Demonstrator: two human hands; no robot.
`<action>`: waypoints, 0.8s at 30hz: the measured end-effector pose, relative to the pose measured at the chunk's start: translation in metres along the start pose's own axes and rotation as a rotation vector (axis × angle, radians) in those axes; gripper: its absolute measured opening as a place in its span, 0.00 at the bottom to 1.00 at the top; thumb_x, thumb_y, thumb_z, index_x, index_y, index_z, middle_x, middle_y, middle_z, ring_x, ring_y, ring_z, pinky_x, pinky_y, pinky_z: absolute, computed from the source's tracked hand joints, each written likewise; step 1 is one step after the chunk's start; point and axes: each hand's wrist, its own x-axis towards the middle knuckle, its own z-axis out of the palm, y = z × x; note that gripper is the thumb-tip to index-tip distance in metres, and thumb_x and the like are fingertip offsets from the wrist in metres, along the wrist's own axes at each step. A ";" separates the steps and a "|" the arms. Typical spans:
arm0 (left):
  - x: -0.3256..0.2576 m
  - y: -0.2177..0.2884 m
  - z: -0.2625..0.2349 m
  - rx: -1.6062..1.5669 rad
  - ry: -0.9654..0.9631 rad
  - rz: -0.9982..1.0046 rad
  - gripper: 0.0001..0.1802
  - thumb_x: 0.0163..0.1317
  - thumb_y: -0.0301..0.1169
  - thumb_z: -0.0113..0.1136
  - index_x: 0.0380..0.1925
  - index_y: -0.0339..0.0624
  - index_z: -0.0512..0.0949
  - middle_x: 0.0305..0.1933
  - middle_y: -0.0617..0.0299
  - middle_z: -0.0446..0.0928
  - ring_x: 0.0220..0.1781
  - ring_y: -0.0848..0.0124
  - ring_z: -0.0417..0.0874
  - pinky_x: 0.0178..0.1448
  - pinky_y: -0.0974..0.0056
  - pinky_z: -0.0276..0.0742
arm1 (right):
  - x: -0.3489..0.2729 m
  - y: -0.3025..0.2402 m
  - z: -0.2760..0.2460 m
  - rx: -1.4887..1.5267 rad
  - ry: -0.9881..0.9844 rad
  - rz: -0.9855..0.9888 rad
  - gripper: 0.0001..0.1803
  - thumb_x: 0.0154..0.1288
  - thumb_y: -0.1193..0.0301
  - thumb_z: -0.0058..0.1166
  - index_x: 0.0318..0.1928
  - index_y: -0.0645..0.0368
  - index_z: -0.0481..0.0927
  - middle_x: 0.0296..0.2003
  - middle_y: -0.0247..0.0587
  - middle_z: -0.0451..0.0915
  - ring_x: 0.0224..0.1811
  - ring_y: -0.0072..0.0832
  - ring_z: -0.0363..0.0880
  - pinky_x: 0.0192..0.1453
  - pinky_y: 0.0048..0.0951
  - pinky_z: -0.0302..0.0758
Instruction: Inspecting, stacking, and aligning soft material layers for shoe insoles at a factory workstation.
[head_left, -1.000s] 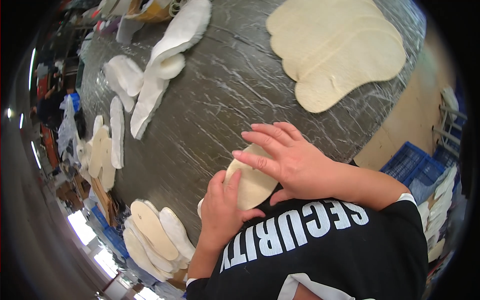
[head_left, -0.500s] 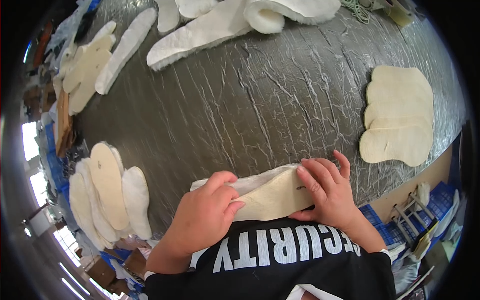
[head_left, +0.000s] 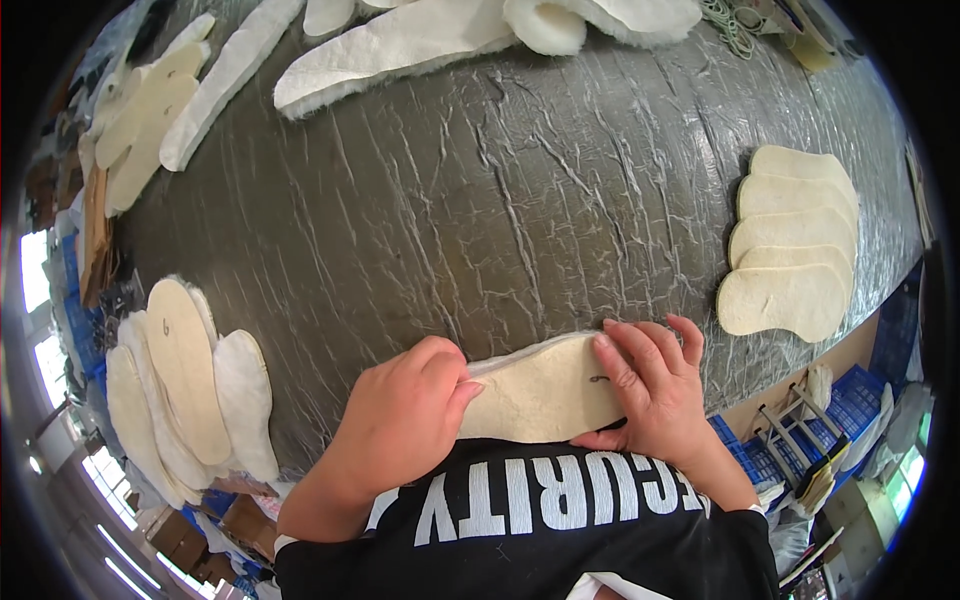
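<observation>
A cream insole point(head_left: 535, 395) lies crosswise at the table's near edge, against my black shirt. White fleece shows along its far edge, under the cream layer. My left hand point(head_left: 405, 405) pinches the insole's left end between thumb and bent fingers, covering that end. On the right end, my right hand point(head_left: 655, 385) grips with its thumb at the near edge and fingers over the top, little finger raised. A small dark mark shows beside the right fingers.
Several cream insoles overlap in a stack point(head_left: 785, 300) on the right. More insoles point(head_left: 185, 370) lie at the left, with white fleece pieces point(head_left: 390, 55) along the far side. Cords point(head_left: 730, 25) lie at the far right. Blue crates point(head_left: 855, 400) stand below the table.
My left hand has brought the cream layer and the white fleece together along the far edge; the gap between them has narrowed. My right hand keeps its hold. The view has shifted slightly.
</observation>
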 end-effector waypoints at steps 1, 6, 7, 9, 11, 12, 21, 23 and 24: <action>0.001 0.000 0.000 0.005 -0.013 0.008 0.07 0.59 0.28 0.62 0.29 0.36 0.75 0.38 0.55 0.78 0.33 0.54 0.81 0.36 0.56 0.76 | 0.000 0.000 -0.001 -0.008 -0.006 0.006 0.50 0.44 0.33 0.59 0.58 0.62 0.75 0.54 0.48 0.75 0.54 0.44 0.74 0.66 0.56 0.55; 0.004 -0.002 0.001 0.010 -0.032 -0.009 0.09 0.62 0.30 0.61 0.28 0.35 0.76 0.36 0.55 0.77 0.33 0.53 0.81 0.37 0.54 0.77 | 0.002 -0.002 -0.001 -0.019 -0.010 0.008 0.50 0.46 0.33 0.58 0.58 0.62 0.75 0.54 0.49 0.75 0.54 0.44 0.74 0.64 0.55 0.57; 0.004 -0.003 0.001 0.019 -0.038 -0.011 0.09 0.62 0.30 0.60 0.27 0.35 0.76 0.36 0.55 0.77 0.34 0.53 0.81 0.37 0.54 0.77 | 0.002 -0.002 -0.001 -0.025 -0.014 0.011 0.50 0.47 0.33 0.57 0.58 0.62 0.75 0.54 0.49 0.75 0.54 0.44 0.73 0.63 0.55 0.58; 0.005 -0.003 0.002 0.028 -0.043 -0.013 0.10 0.62 0.30 0.60 0.27 0.35 0.77 0.35 0.55 0.77 0.34 0.53 0.82 0.37 0.54 0.77 | 0.001 -0.004 -0.002 -0.031 -0.017 0.013 0.50 0.47 0.32 0.56 0.58 0.62 0.75 0.54 0.49 0.75 0.54 0.44 0.73 0.63 0.54 0.58; 0.005 -0.004 0.004 0.023 0.004 -0.006 0.08 0.58 0.29 0.62 0.26 0.35 0.77 0.33 0.53 0.78 0.30 0.52 0.80 0.34 0.56 0.74 | 0.001 -0.005 -0.002 -0.062 -0.035 0.020 0.50 0.47 0.32 0.56 0.59 0.62 0.75 0.56 0.50 0.74 0.56 0.46 0.73 0.65 0.56 0.57; 0.007 -0.004 0.006 0.022 0.005 -0.003 0.08 0.58 0.29 0.62 0.26 0.35 0.77 0.33 0.53 0.78 0.30 0.52 0.80 0.34 0.56 0.74 | 0.001 -0.006 -0.005 -0.065 -0.033 0.021 0.50 0.47 0.32 0.56 0.59 0.62 0.75 0.56 0.50 0.74 0.56 0.46 0.73 0.65 0.56 0.57; 0.012 0.004 0.016 0.077 0.065 0.087 0.07 0.56 0.28 0.64 0.31 0.36 0.79 0.31 0.54 0.77 0.32 0.55 0.81 0.36 0.57 0.75 | 0.038 -0.038 -0.004 0.138 -0.125 -0.170 0.54 0.39 0.58 0.72 0.69 0.59 0.63 0.67 0.51 0.64 0.70 0.45 0.62 0.72 0.51 0.56; 0.006 0.003 0.007 -0.064 0.140 0.088 0.09 0.54 0.26 0.65 0.35 0.36 0.78 0.30 0.56 0.77 0.31 0.58 0.81 0.37 0.59 0.76 | 0.033 -0.037 0.001 0.118 -0.115 -0.140 0.53 0.40 0.58 0.72 0.69 0.59 0.63 0.66 0.50 0.65 0.69 0.45 0.63 0.72 0.50 0.57; 0.001 -0.001 0.001 -0.206 0.202 0.074 0.14 0.52 0.24 0.66 0.39 0.36 0.77 0.30 0.57 0.76 0.30 0.62 0.81 0.38 0.62 0.76 | 0.032 -0.036 0.004 0.118 -0.114 -0.109 0.53 0.40 0.59 0.72 0.69 0.60 0.63 0.65 0.50 0.66 0.68 0.44 0.64 0.72 0.49 0.57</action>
